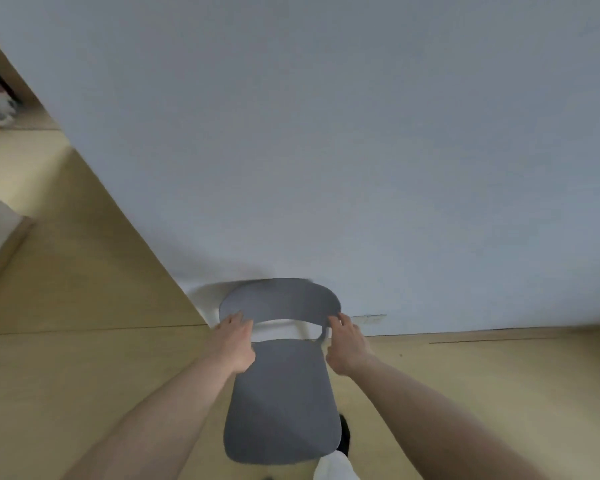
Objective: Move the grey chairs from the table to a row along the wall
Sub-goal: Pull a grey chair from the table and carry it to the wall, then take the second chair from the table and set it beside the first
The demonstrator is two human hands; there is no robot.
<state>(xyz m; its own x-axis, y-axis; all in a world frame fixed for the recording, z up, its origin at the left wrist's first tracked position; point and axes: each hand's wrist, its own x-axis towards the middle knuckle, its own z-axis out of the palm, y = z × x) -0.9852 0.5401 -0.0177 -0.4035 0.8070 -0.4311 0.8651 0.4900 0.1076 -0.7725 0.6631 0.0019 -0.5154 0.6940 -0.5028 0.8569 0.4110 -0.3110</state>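
Both ends of the curved backrest are being gripped, left hand point(234, 336) and right hand point(343, 337) each closed on the grey chair point(281, 400), low in the frame's centre against the wall point(326, 150). It is being judged light, rigid, smooth-surfaced.

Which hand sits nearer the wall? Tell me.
The right hand, gripping the right end of the chair's backrest, reaches slightly closer to the wall than the left hand.
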